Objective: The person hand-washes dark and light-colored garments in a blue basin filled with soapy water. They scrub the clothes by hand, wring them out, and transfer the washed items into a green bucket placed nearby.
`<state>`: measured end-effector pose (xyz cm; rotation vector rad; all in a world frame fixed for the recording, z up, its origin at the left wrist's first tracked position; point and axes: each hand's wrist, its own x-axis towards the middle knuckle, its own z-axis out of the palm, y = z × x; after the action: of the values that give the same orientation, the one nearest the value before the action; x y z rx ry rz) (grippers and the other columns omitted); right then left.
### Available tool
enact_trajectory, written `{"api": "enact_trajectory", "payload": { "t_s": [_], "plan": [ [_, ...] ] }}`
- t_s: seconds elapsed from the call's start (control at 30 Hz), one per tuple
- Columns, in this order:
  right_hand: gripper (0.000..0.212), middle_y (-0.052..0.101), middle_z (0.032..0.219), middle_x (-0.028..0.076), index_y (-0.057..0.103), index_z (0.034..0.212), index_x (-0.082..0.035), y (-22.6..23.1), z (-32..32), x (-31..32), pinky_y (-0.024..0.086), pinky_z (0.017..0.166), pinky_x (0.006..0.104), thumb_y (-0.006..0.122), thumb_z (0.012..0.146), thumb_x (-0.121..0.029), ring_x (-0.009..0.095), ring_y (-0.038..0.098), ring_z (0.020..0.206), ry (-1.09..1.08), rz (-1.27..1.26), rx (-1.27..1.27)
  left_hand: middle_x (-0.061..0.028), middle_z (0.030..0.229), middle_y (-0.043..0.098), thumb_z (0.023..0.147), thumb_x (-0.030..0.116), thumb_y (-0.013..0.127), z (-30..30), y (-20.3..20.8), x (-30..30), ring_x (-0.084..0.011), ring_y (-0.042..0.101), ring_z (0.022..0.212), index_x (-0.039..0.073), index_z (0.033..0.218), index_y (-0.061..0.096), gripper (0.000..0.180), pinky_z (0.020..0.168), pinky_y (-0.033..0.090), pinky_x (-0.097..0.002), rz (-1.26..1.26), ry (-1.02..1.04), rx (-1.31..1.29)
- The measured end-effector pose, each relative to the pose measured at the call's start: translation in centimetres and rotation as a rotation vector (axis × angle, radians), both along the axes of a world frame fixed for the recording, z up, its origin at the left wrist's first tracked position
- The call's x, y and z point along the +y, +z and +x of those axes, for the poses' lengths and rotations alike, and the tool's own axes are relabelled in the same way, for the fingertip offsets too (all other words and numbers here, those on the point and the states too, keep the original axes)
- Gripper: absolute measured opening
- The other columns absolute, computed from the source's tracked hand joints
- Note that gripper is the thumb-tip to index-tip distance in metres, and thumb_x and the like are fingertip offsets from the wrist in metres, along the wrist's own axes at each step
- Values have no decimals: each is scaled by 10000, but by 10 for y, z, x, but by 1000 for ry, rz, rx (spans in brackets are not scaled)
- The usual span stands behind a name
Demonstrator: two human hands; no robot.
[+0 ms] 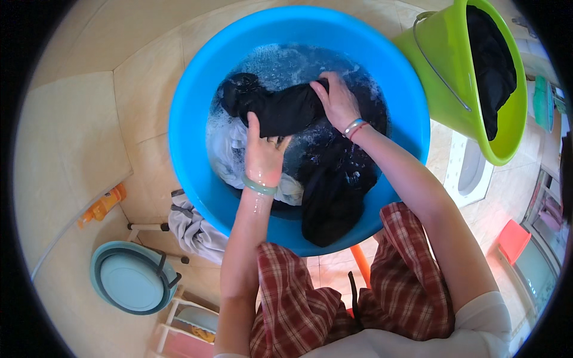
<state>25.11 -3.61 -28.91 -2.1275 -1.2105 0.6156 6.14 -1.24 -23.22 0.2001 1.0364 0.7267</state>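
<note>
A large blue basin (200, 173) holds soapy water and wet laundry. Above the water, a black garment (286, 110) is stretched between my two hands. My left hand (264, 155) grips its near side, thumb on top and the other fingers underneath, partly hidden. At the garment's right end, my right hand (339, 101) holds it with the thumb over the cloth. Its left end is bunched near the suds. White cloth (225, 152) floats at the basin's left. Another dark, wet cloth (334, 203) hangs against the near right wall.
A green bucket (441, 77) with dark cloth in it stands at the far right, beside a white floor fixture (468, 170). Left of the basin are a grey cloth (194, 230), a blue-grey folding basin (131, 277) and an orange bottle (102, 206). A red object (513, 241) lies right.
</note>
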Motion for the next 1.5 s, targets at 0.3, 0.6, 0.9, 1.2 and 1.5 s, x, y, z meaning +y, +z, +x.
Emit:
{"api": "enact_trajectory", "payload": {
  "t_s": [0.3,0.6,0.9,1.2,1.5],
  "plan": [
    [401,599,1122,257,555,1172,23,-2,-8,-2,494,889,485,676,890,-235,433,591,1029,28,-31,-31,-119,1463,426,998,526,461,10,-17,8,-276,395,1352,120,1466,375,626,1143,279,-552,-24,-149,-73],
    [244,489,902,41,605,850,-110,124,-97,-45,512,568,270,722,796,-317,162,595,766,773,407,127,-132,1168,641,1004,474,479,11,17,20,-196,636,985,45,1249,586,506,749,550,-364,-218,-180,-393],
    [242,476,795,21,562,746,-118,107,-115,-20,492,503,286,737,790,-279,143,610,622,604,533,5,-87,1280,583,977,424,499,-6,-44,18,-237,598,1123,125,1305,535,446,950,480,-374,-125,-64,-759],
    [161,665,930,60,679,870,-115,8,-20,16,542,626,433,585,910,-240,310,662,814,399,102,-196,-61,1258,642,952,396,499,17,7,1,-262,601,1154,111,1237,623,422,1064,411,-418,-121,100,-40],
    [335,591,1188,248,556,1207,-48,-14,12,-24,511,797,508,524,980,-292,436,618,978,606,-328,-285,-97,1351,569,1000,473,485,-16,-43,9,-247,488,1280,97,1361,512,523,1123,291,-532,-153,-61,-75]
  ]
}}
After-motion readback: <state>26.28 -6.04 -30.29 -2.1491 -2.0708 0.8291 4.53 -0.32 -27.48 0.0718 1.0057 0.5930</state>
